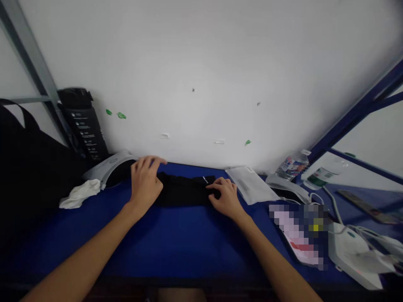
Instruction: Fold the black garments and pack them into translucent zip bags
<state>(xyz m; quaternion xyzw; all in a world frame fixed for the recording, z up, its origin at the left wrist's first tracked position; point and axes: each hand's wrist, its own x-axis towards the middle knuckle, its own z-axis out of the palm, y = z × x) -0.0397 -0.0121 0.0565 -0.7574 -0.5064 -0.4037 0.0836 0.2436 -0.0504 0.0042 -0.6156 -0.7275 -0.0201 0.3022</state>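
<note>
Blue tabletop (176,243) before a white wall (220,50); on it lies a black cloth (185,192), likely light, soft, best held by its ends; left hand (146,180), fingers apart, at its left end; right hand (225,196) touching its right, whether pinching I cannot tell.

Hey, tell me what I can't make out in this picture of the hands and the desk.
All in the head view:
- Left end of the black cloth: partly hidden behind the left hand.
- White marking on it: too small to read.
- Phone screen: covered by pixelation.
- Black bag: cut off by the left edge.
</note>
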